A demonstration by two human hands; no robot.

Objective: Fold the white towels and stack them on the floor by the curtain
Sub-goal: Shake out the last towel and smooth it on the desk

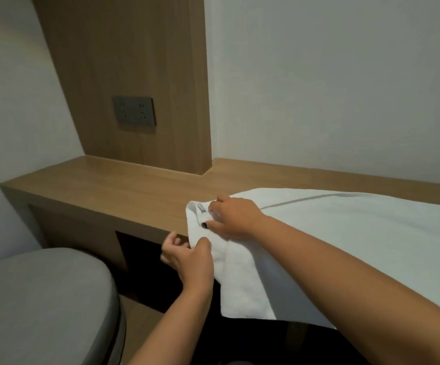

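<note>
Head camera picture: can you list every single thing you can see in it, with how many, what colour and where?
towel: one, white, spread on the desk at right, its near end hanging over the front edge
desk: one, light wood, along the wall
wood panel: one, light wood, upright on the wall behind the desk
socket plate: one, dark grey, on the wood panel
chair: one, grey, lower left, before the desk
walls: white, behind and left of the desk
left hand: one, pinches the towel's edge at the desk front
right hand: one, grips the towel's corner on the desk
</note>
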